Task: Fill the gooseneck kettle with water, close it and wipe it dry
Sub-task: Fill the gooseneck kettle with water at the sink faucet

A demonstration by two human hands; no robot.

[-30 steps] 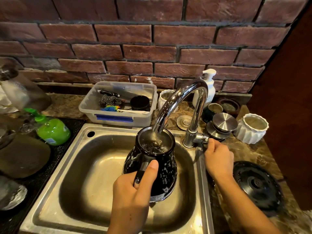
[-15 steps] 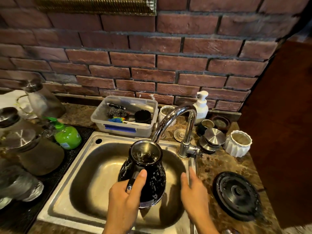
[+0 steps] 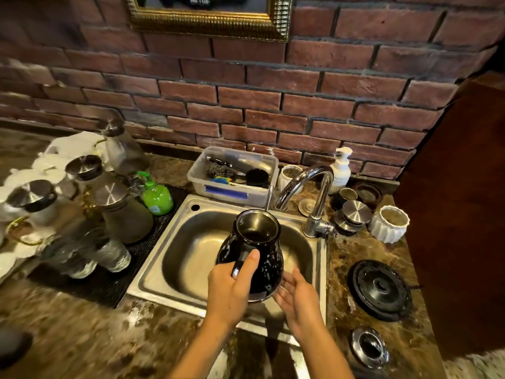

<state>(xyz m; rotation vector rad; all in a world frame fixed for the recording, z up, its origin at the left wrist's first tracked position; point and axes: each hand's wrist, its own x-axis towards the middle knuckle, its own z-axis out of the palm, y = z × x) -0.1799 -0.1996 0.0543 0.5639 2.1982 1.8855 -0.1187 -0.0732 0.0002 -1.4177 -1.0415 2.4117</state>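
Pulling the gooseneck kettle [image 3: 254, 258] back from under the faucet [image 3: 314, 187], its place 1 second ago during filling. Now holding it lower in the frame, in the air over the near half of the sink [image 3: 175, 222], lid off, mouth open, dark inside, water level hard to read. Gripping its handle with the left hand [image 3: 228, 291], thumb lying up along the handle. Bringing the right hand [image 3: 297, 299] off the faucet lever and across to the kettle's lower right edge, fingers loose and spread, holding nothing; touching the base or just beside it, hard to tell. Seeing no stream at the spout. Judging the filling over and the closing next. Wiping not yet begun, with droplets showing on the black body.

Looking down on a brown marbled worktop [image 3: 82, 337], wet near the sink, below a red brick wall [image 3: 273, 110] with a gilt frame [image 3: 207, 23] at upper middle. Noting a black disc [image 3: 381, 289] and a small chrome round piece [image 3: 370, 348] at lower right, possibly base and lid, uncertain which. Noting a clear plastic tub [image 3: 232, 187] of scrubbers behind the sink. Also noting a green soap bottle [image 3: 157, 196] and steel-capped glass carafes [image 3: 120, 212] at left, by a black mat [image 3: 109, 283].
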